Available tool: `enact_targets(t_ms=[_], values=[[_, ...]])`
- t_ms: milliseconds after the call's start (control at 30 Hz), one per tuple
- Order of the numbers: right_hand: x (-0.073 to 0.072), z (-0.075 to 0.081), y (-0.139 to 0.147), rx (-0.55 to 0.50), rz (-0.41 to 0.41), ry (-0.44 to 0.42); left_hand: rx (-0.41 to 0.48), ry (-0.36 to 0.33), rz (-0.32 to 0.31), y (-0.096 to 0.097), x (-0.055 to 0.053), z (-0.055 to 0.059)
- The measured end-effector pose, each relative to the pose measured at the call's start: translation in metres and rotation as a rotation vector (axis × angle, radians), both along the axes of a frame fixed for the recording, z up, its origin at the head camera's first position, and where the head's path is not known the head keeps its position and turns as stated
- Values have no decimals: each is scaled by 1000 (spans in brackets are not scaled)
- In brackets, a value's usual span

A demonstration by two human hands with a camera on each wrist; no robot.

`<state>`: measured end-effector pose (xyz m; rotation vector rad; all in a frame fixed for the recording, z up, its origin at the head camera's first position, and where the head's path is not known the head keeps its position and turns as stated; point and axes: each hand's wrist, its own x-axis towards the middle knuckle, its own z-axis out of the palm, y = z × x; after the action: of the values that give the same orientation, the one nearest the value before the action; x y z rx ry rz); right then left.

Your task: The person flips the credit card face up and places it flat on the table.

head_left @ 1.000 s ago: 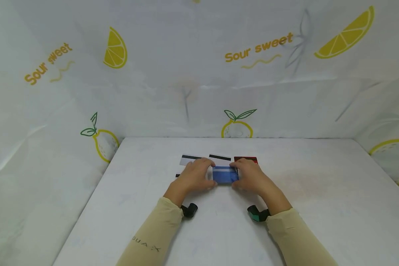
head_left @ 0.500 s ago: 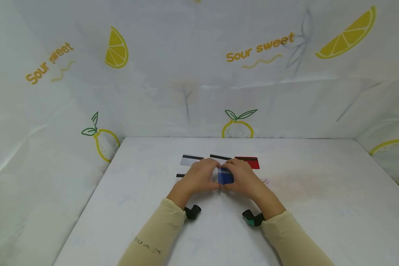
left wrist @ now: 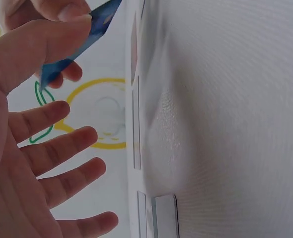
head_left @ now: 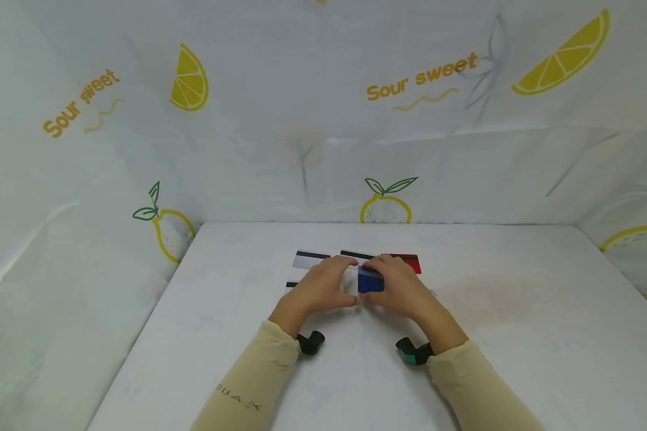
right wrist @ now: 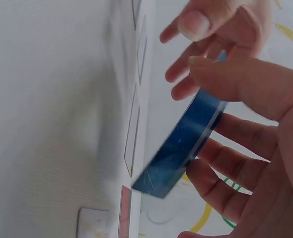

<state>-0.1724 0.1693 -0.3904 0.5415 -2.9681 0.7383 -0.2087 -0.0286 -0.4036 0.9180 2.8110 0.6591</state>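
In the head view a dark blue card (head_left: pixel 369 280) is held up off the white table, and my right hand (head_left: pixel 404 288) pinches it between thumb and fingers. The right wrist view shows this blue card (right wrist: pixel 179 144) tilted, the thumb across its upper part and fingers behind. Close by on the left, my left hand (head_left: pixel 323 284) has its thumb and fingers parted around the card's free edge. Its fingers are spread in the left wrist view, where its thumb overlaps the blue card (left wrist: pixel 107 17); whether it touches cannot be told.
Behind the hands lie a white card (head_left: pixel 310 259) with a black stripe, a second striped card (head_left: pixel 356 255) and a red card (head_left: pixel 411 263). Another striped card (head_left: pixel 292 284) is partly covered by the left hand. A patterned cloth (head_left: pixel 280 120) stands behind the table (head_left: pixel 517 359).
Earlier both hands were at the blue card's ends, its face lighter. The hands drew together and the card now looks darker and narrower. Since then the right hand has shifted slightly right with it.
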Motion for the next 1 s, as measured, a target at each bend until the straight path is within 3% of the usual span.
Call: enact_targets(t_ms=[267,600,800,1000], values=[[0,3,4,-278,11,-159,36,-72,-9,-1,0,-2],[3,10,5,-533,74,-250,63,-82,-46,1,1,-1],[1,10,8,-638,85,-291,121,-115,-59,-1,2,2],[-4,6,10,-625,73,-278,139,-124,-51,-7,-2,2]])
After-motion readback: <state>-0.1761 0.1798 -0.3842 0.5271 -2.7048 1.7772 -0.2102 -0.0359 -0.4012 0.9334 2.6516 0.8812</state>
